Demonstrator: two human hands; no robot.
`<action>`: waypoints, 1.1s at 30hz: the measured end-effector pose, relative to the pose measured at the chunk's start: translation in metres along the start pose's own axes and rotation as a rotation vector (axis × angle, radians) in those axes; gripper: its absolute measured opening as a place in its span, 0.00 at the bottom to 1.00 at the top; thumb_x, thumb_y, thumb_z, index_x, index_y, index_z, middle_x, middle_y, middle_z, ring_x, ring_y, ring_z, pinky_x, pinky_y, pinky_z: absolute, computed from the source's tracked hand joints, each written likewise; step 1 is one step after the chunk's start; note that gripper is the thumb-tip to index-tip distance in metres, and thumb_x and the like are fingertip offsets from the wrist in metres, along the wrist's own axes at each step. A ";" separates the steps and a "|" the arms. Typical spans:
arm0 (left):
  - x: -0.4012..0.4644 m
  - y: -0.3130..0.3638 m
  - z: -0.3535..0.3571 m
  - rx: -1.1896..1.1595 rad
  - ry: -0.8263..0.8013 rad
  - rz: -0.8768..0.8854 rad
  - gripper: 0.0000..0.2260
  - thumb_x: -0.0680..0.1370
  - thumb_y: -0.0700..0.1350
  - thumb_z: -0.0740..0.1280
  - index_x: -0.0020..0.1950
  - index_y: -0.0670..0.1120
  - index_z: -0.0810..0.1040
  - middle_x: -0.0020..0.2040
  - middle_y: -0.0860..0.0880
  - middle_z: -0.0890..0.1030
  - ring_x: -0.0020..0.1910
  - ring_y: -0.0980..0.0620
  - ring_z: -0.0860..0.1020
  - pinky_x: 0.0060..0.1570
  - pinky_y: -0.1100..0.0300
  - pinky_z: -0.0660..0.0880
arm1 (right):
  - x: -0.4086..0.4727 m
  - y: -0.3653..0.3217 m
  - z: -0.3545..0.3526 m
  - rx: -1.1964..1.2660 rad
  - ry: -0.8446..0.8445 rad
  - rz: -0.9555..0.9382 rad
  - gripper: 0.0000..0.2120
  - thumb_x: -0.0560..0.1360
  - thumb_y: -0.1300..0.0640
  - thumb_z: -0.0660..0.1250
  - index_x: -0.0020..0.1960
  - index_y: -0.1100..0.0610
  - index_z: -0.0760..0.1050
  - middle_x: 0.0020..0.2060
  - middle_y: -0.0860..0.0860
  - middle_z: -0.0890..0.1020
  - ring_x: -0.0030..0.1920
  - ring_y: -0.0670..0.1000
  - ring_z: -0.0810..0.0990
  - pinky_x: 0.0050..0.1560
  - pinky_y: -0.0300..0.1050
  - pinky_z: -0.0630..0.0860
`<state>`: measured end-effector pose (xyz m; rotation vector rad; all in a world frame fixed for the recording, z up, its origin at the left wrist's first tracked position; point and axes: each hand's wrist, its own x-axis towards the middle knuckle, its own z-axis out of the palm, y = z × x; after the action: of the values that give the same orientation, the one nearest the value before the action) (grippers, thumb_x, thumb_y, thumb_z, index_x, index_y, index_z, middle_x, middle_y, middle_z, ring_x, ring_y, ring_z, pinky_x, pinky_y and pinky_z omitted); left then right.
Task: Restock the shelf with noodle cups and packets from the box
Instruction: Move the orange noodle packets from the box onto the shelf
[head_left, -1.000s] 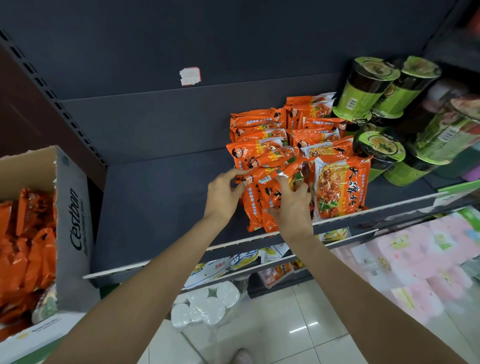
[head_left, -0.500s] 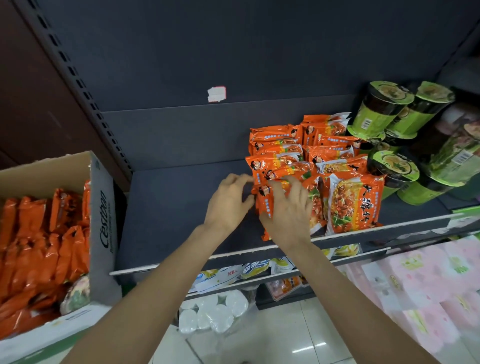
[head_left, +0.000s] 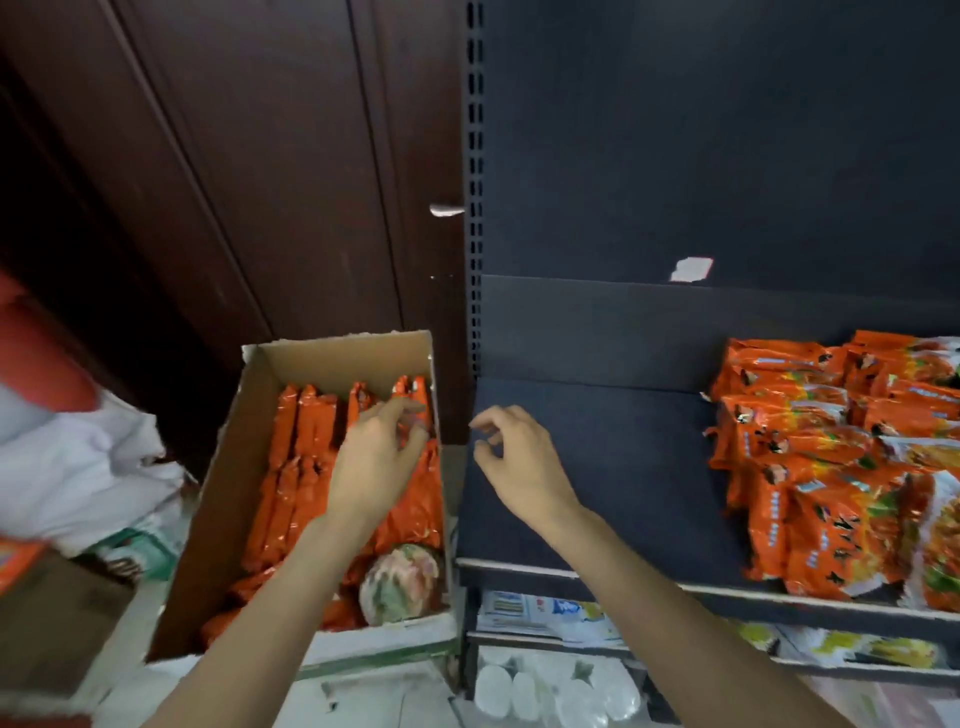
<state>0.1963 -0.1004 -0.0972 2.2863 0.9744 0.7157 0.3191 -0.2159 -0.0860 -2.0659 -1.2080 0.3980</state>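
Over the open box (head_left: 249, 447), the left hand (head_left: 371, 462) is hovering with fingers loosely curled above the orange packets (head_left: 306, 467) — gripping nothing. Beside it, the right hand (head_left: 519, 462) is hanging empty, fingers relaxed, over the dark shelf (head_left: 613, 467), where stocked packets (head_left: 831, 467) are lying at right.

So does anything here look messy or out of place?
Slightly. One round noodle cup lies on its side at the near end of the box, among the upright orange packets. The shelf's packets are piled unevenly.

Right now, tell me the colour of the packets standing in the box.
Orange, in shiny wrappers: the packets in the box show best in the head view.
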 end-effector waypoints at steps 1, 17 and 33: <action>0.006 -0.020 -0.013 0.014 0.002 -0.028 0.09 0.74 0.38 0.66 0.54 0.45 0.79 0.47 0.46 0.81 0.47 0.47 0.79 0.48 0.57 0.74 | 0.011 -0.012 0.017 0.004 -0.016 -0.003 0.10 0.76 0.60 0.63 0.57 0.56 0.75 0.53 0.52 0.76 0.52 0.50 0.77 0.54 0.47 0.74; 0.092 -0.201 -0.027 0.028 -0.240 -0.410 0.16 0.78 0.42 0.64 0.66 0.44 0.73 0.65 0.41 0.72 0.64 0.43 0.72 0.66 0.50 0.68 | 0.139 -0.053 0.189 -0.026 -0.189 0.311 0.19 0.77 0.57 0.64 0.68 0.60 0.69 0.62 0.58 0.77 0.63 0.55 0.75 0.63 0.45 0.69; 0.115 -0.221 0.002 0.263 -0.261 -0.547 0.13 0.74 0.48 0.70 0.56 0.45 0.78 0.54 0.44 0.79 0.53 0.44 0.78 0.55 0.48 0.76 | 0.186 -0.026 0.233 -0.125 -0.232 0.422 0.08 0.77 0.60 0.64 0.55 0.60 0.76 0.53 0.55 0.80 0.55 0.53 0.79 0.52 0.41 0.74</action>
<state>0.1626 0.1167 -0.2147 2.0943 1.5387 0.0599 0.2650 0.0476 -0.2174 -2.4386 -0.9343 0.7951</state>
